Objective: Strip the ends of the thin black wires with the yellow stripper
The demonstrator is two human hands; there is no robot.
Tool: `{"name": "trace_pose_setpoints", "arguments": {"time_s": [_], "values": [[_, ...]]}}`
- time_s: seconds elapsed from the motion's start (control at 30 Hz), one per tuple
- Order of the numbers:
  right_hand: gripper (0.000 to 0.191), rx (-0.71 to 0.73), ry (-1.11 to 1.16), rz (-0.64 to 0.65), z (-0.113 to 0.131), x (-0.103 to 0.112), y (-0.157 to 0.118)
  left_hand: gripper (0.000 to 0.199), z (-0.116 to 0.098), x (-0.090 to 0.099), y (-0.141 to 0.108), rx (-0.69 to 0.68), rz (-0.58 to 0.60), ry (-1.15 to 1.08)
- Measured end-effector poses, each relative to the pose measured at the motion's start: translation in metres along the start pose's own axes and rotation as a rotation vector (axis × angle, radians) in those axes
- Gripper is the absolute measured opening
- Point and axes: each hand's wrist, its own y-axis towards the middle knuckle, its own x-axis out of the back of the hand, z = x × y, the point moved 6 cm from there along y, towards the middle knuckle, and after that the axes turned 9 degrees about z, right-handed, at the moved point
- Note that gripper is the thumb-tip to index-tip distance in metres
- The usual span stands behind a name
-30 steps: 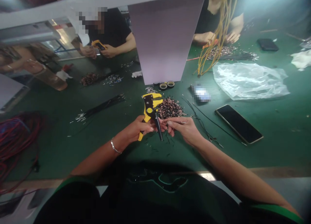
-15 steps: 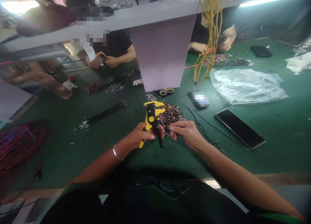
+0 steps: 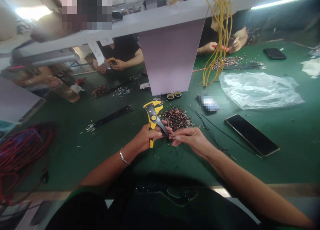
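My left hand (image 3: 147, 138) grips a yellow-and-black automatic wire stripper (image 3: 153, 115), with a silver bangle on the wrist. The tool's black arm reaches across to my right hand (image 3: 190, 140), whose fingertips pinch a thin short wire, mostly hidden by the fingers. Just beyond both hands lies a heap of short copper-ended wire pieces (image 3: 177, 119). Black wire scraps (image 3: 170, 153) are scattered on the green mat below my hands.
A bundle of black wires (image 3: 110, 116), a smartphone (image 3: 252, 135), a plastic bag (image 3: 260, 90) and tape rolls (image 3: 173, 95) lie on the green mat. A red cable coil (image 3: 22, 150) sits left. Co-workers' hands (image 3: 232, 47) work beyond a pale pillar (image 3: 171, 57), beside hanging yellow wires (image 3: 220, 40).
The stripper has tilted, its black arm now pointing right toward my right hand's fingertips. My hands have drawn closer together. The whole scene has shifted slightly in view as my head moved.
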Motion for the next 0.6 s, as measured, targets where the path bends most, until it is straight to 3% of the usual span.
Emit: {"name": "trace_pose_setpoints", "arguments": {"time_s": [0.2,0.33,0.6], "values": [[0.013,0.102,-0.091,-0.111,0.0,0.003,-0.003,0.048,-0.002,-0.006,0.0,-0.045,0.012,0.053],[0.013,0.092,-0.098,-0.054,-0.003,-0.002,-0.002,0.048,-0.002,-0.004,-0.001,-0.083,-0.005,0.039],[0.01,0.158,-0.366,0.007,-0.001,-0.009,-0.002,0.052,0.003,-0.013,-0.005,0.005,0.059,-0.109]]}}
